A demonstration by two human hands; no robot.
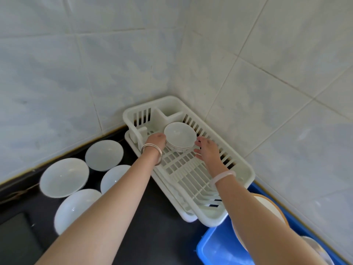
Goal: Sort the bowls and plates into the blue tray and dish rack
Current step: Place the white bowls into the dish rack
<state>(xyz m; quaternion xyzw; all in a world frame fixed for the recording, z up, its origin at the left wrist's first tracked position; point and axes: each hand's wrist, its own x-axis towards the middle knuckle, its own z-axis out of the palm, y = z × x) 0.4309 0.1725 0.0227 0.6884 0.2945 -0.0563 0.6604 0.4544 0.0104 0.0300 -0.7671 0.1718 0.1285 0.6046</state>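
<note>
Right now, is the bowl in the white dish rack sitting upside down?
No, the bowl in the dish rack sits upright, open side up, with the left hand holding its side.

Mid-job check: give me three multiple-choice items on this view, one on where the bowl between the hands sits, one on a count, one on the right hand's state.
1. Where does the small bowl sit?
A. in the white dish rack
B. in the blue tray
C. on a shelf

2. How many white dishes lie on the dark counter, left of the rack?
A. two
B. four
C. six

3. How is the right hand?
A. open, beside the bowl
B. gripping the bowl's rim
C. a fist resting in the tray

Answers:
1 A: the bowl stands on the rack's grid floor.
2 B: four lie there, two of them partly behind the arm.
3 A: its fingers are spread and curl round nothing.
</note>
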